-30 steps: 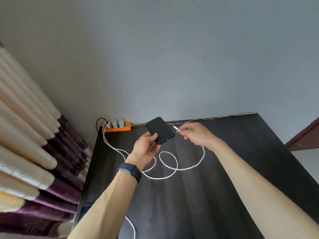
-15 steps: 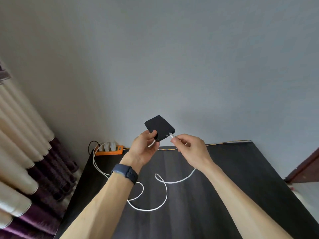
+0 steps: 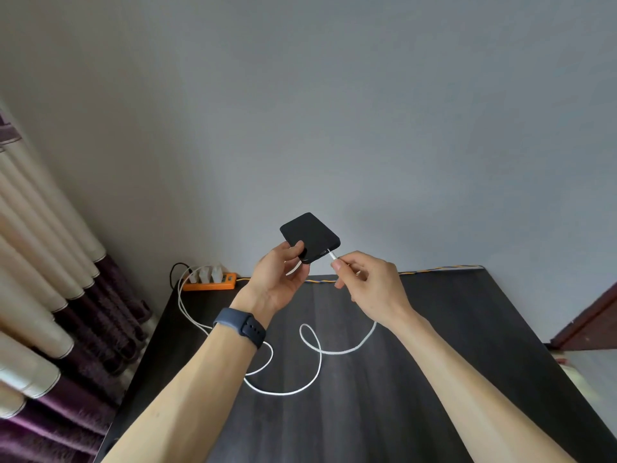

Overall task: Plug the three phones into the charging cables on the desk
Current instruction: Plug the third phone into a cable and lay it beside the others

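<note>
Trouble may come if my right hand (image 3: 369,285), pinching the plug (image 3: 332,254), pushes crooked at the phone (image 3: 309,236) my left hand (image 3: 278,279) grips, and misses the hole.

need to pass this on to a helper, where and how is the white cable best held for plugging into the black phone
Pinch the white cable just behind its metal tip, as the right hand does, coming from the right in line with the port. The black phone, held in the left hand, turns its port edge that way, and the slack cord would bend if held farther back.
</note>
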Motion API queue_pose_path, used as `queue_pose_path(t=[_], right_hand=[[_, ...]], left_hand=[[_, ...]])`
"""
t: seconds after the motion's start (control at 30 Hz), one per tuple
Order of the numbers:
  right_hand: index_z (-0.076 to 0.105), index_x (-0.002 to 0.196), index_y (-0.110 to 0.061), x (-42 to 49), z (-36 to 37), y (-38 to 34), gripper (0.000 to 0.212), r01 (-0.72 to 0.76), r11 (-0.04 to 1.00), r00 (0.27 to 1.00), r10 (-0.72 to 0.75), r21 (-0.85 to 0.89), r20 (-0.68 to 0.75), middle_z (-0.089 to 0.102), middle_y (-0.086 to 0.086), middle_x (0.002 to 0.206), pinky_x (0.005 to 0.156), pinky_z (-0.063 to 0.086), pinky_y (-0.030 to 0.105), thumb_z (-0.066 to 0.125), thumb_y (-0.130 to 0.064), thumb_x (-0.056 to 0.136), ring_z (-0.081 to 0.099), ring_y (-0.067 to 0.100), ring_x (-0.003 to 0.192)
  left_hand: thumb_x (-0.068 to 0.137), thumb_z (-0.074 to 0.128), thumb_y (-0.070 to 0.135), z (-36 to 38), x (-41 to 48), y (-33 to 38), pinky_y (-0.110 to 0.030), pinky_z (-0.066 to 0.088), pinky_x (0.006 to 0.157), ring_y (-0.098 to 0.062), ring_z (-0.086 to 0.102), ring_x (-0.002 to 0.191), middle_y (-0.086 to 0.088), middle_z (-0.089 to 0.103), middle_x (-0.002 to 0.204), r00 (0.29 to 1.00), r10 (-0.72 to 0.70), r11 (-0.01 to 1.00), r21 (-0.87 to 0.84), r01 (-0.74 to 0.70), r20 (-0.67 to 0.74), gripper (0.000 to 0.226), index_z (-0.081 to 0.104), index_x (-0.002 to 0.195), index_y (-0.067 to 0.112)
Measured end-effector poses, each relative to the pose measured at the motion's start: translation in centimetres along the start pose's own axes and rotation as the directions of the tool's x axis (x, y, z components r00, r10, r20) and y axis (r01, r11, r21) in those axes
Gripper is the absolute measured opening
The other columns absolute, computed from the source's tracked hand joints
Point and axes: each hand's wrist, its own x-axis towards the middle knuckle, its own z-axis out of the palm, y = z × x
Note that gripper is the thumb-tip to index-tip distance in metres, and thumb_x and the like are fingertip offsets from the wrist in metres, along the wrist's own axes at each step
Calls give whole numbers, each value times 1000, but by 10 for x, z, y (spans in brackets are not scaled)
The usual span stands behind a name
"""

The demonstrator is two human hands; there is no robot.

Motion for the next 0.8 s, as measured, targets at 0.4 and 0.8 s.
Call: queue_pose_path(t=[0.4, 0.8], right_hand=[[66, 79, -14, -11, 5, -10, 36, -97, 986, 982, 72, 133, 177, 69, 0, 60, 57, 50, 19, 44, -21, 106, 65, 15, 54], [68, 79, -14, -21, 24, 1, 35, -159, 985, 960, 138, 66, 242, 68, -2, 57, 55, 45, 12, 46, -23, 104, 68, 12, 56]], left_hand=[[88, 68, 5, -7, -13, -5, -24, 55, 63, -18, 66, 84, -7, 72, 98, 998, 59, 998, 18, -59, 6, 41, 60, 127, 15], [90, 65, -1, -27, -26, -17, -29, 60, 72, -30, 75, 91, -14, 76, 103, 983, 184, 974, 140, -180, -11, 48, 53, 131, 20]])
